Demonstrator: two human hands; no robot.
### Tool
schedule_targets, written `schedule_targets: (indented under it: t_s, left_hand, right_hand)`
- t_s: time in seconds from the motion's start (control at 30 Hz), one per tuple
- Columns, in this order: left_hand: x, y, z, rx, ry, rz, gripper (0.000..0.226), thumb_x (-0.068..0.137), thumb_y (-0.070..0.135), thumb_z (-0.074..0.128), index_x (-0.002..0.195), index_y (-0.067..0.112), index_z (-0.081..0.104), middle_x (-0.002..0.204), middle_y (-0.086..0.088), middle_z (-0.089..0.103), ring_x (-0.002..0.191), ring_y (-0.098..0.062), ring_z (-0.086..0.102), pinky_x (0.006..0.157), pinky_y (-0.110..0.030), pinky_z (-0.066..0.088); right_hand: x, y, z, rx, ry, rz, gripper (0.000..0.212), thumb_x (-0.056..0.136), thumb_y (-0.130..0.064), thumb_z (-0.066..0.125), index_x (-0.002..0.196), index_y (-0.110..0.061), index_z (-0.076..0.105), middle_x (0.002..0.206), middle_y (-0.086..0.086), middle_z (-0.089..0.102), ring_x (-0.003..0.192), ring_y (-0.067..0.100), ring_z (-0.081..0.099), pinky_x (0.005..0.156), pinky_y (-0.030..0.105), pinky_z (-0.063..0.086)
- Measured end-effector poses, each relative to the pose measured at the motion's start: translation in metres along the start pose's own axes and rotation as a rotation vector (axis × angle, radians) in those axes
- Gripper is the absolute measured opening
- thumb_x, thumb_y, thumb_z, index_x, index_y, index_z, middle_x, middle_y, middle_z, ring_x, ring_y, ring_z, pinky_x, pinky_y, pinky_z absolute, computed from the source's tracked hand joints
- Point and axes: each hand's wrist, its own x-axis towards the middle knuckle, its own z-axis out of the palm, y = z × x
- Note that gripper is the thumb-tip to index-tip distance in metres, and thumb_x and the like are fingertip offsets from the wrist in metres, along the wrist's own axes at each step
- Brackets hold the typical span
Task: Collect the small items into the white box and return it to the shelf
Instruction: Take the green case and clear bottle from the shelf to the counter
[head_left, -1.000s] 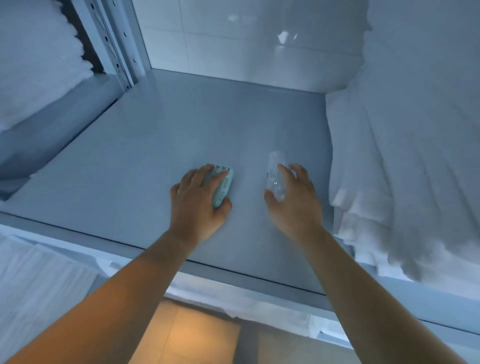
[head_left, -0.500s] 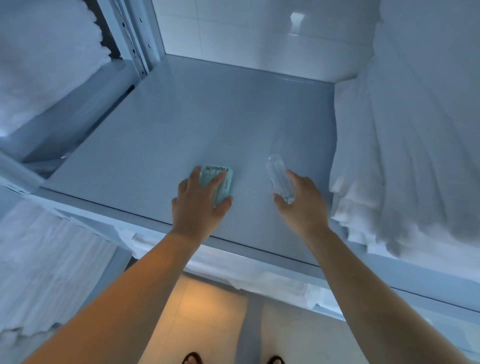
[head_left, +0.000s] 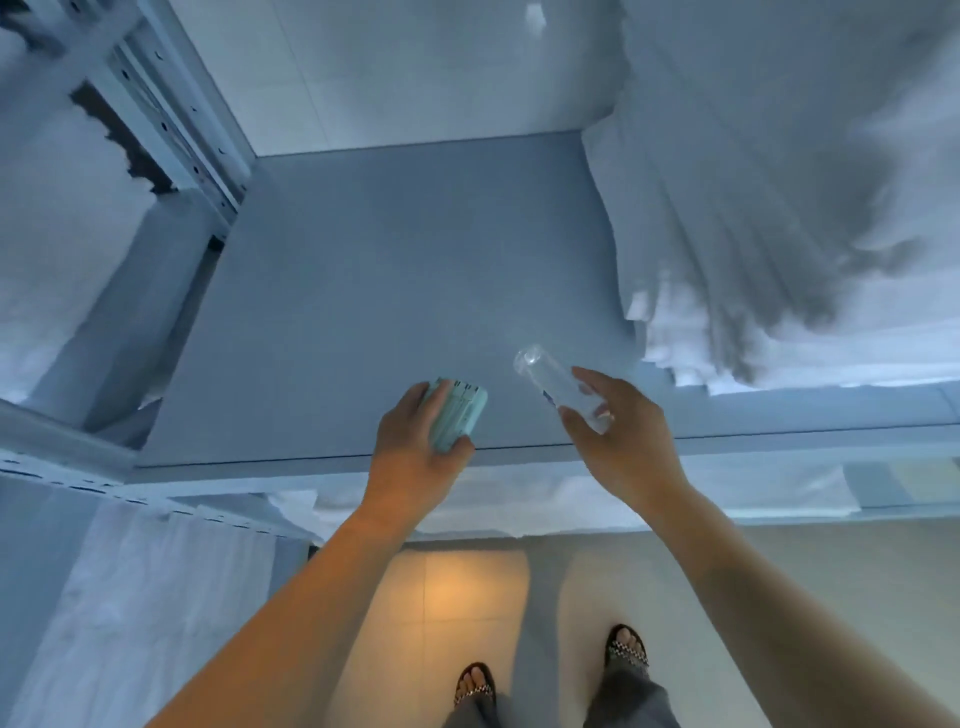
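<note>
clear plastic bottle (head_left: 558, 387) pinched in right hand (head_left: 618, 441) fingers, 1 o'clock of shelf (head_left: 395, 291) front edge. looks light, slick; grip mid-body. left hand (head_left: 415, 457) fingers curled round teal case (head_left: 457, 415), rigid, light. white box not in view.

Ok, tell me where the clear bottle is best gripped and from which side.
Grip the clear bottle around its smooth cylindrical middle, coming from its near right side, as the right hand does now. It lies tilted, one end pointing away to the left, so the fingers wrap across the round barrel.
</note>
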Motion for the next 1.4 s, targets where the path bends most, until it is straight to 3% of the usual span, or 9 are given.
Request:
schedule_targets:
  t_s: [0.1, 0.23, 0.43, 0.57, 0.77, 0.9, 1.13, 1.27, 1.4]
  left_hand:
    - [-0.036, 0.023, -0.015, -0.114, -0.012, 0.082, 0.052, 0.069, 0.028, 0.06, 0.117, 0.009, 0.06, 0.12, -0.007, 0.056, 0.092, 0.004, 0.041, 0.077, 0.001, 0.029]
    - [-0.073, 0.055, -0.023, -0.238, -0.056, 0.03, 0.054, 0.073, 0.025, 0.066, 0.126, 0.021, 0.056, 0.127, 0.014, 0.045, 0.112, 0.0, 0.043, 0.09, -0.018, 0.038]
    - [-0.104, 0.108, -0.011, -0.266, -0.241, 0.233, 0.054, 0.078, 0.016, 0.066, 0.13, 0.022, 0.053, 0.138, 0.012, 0.043, 0.122, -0.002, 0.041, 0.088, -0.006, 0.033]
    - [-0.116, 0.155, 0.013, -0.287, -0.396, 0.409, 0.052, 0.078, 0.016, 0.067, 0.128, 0.019, 0.054, 0.126, 0.018, 0.044, 0.115, 0.0, 0.043, 0.075, 0.008, 0.032]
    - [-0.144, 0.225, 0.064, -0.347, -0.595, 0.492, 0.047, 0.071, 0.022, 0.067, 0.117, 0.022, 0.061, 0.099, 0.037, 0.055, 0.093, 0.02, 0.051, 0.074, 0.002, 0.038]
    - [-0.171, 0.269, 0.1, -0.321, -0.685, 0.595, 0.043, 0.076, 0.01, 0.069, 0.116, 0.022, 0.062, 0.098, 0.031, 0.054, 0.091, 0.022, 0.05, 0.069, 0.001, 0.04]
    - [-0.226, 0.359, 0.166, -0.295, -0.812, 0.765, 0.052, 0.067, 0.027, 0.062, 0.118, 0.02, 0.062, 0.1, 0.039, 0.052, 0.096, 0.025, 0.048, 0.077, 0.0, 0.04]
    - [-0.27, 0.412, 0.213, -0.268, -0.886, 0.808, 0.058, 0.065, 0.033, 0.062, 0.123, 0.026, 0.059, 0.133, 0.014, 0.052, 0.12, 0.0, 0.048, 0.1, -0.026, 0.044]
    - [-0.328, 0.462, 0.253, -0.289, -1.021, 0.951, 0.052, 0.073, 0.02, 0.07, 0.124, 0.022, 0.059, 0.135, 0.011, 0.049, 0.115, 0.009, 0.043, 0.09, -0.001, 0.034]
  right_hand:
    - [-0.049, -0.013, -0.022, 0.071, 0.088, 0.086, 0.042, 0.083, -0.029, 0.062, 0.124, -0.028, 0.053, 0.11, -0.008, 0.06, 0.085, 0.01, 0.057, 0.072, 0.019, 0.041]
    - [-0.118, -0.02, -0.053, 0.206, 0.244, 0.198, 0.032, 0.083, -0.028, 0.063, 0.114, -0.035, 0.057, 0.1, -0.018, 0.059, 0.079, -0.008, 0.056, 0.062, 0.001, 0.041]
    - [-0.2, -0.012, -0.09, 0.21, 0.454, 0.326, 0.041, 0.081, -0.03, 0.065, 0.121, -0.03, 0.056, 0.114, -0.008, 0.062, 0.1, 0.008, 0.058, 0.085, 0.023, 0.043]
    - [-0.242, -0.001, -0.124, 0.131, 0.622, 0.39, 0.04, 0.08, -0.03, 0.065, 0.12, -0.028, 0.058, 0.113, -0.01, 0.064, 0.095, 0.001, 0.057, 0.078, 0.009, 0.042]
    - [-0.293, 0.035, -0.17, 0.162, 0.824, 0.524, 0.037, 0.08, -0.028, 0.065, 0.116, -0.027, 0.06, 0.102, -0.013, 0.063, 0.08, -0.014, 0.053, 0.067, -0.005, 0.034]
    - [-0.324, 0.067, -0.204, 0.171, 0.915, 0.602, 0.035, 0.08, -0.029, 0.065, 0.114, -0.029, 0.06, 0.099, -0.013, 0.063, 0.081, -0.016, 0.051, 0.069, -0.003, 0.036]
    - [-0.38, 0.129, -0.272, 0.206, 1.038, 0.681, 0.038, 0.08, -0.028, 0.065, 0.117, -0.03, 0.059, 0.105, -0.012, 0.064, 0.081, 0.0, 0.056, 0.067, -0.004, 0.035]
    - [-0.43, 0.161, -0.313, 0.21, 1.173, 0.735, 0.038, 0.079, -0.027, 0.066, 0.117, -0.029, 0.059, 0.103, -0.011, 0.063, 0.083, 0.003, 0.056, 0.068, -0.004, 0.035]
    - [-0.485, 0.184, -0.344, 0.173, 1.335, 0.816, 0.038, 0.08, -0.027, 0.065, 0.117, -0.027, 0.059, 0.103, -0.009, 0.063, 0.084, 0.01, 0.056, 0.068, 0.001, 0.038]
